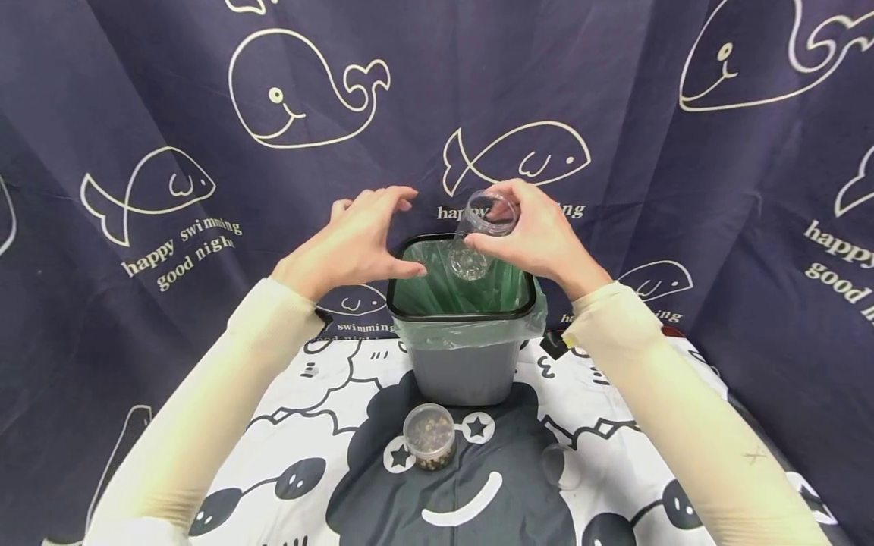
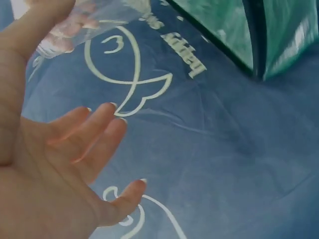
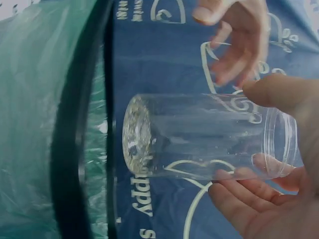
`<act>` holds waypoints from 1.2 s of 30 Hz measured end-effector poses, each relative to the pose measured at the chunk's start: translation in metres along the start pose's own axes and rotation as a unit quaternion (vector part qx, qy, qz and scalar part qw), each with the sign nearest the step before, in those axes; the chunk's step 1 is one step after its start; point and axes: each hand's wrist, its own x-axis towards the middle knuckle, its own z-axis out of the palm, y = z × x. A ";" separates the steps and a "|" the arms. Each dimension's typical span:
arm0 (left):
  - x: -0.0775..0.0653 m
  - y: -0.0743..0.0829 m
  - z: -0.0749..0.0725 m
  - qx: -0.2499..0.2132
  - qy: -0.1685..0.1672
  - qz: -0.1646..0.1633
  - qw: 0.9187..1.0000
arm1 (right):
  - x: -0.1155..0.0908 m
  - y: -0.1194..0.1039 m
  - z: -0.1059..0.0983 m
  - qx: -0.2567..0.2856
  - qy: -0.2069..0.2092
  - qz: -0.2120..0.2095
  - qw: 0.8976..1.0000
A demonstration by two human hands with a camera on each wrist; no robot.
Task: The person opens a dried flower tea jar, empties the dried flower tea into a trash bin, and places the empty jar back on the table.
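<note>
jar is tilted in the right hand, gripped near its rim, and appears over the bin's 12 o'clock side in the head view. the left hand, fingers apart and holding nothing, is at the jar's 9 o'clock. best to keep the grip light, as the clear wall may flex, steady the base with the free hand, and avoid the tub at the bin's 7 o'clock.

The head view is bright, wrist views softer.

This is possibly a home, judging by whale-patterned drapes and cartoon cloth.
</note>
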 end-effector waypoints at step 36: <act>-0.188 0.001 0.140 -0.270 0.100 -0.205 0.935 | -0.176 0.004 -0.025 0.004 0.044 -0.008 0.999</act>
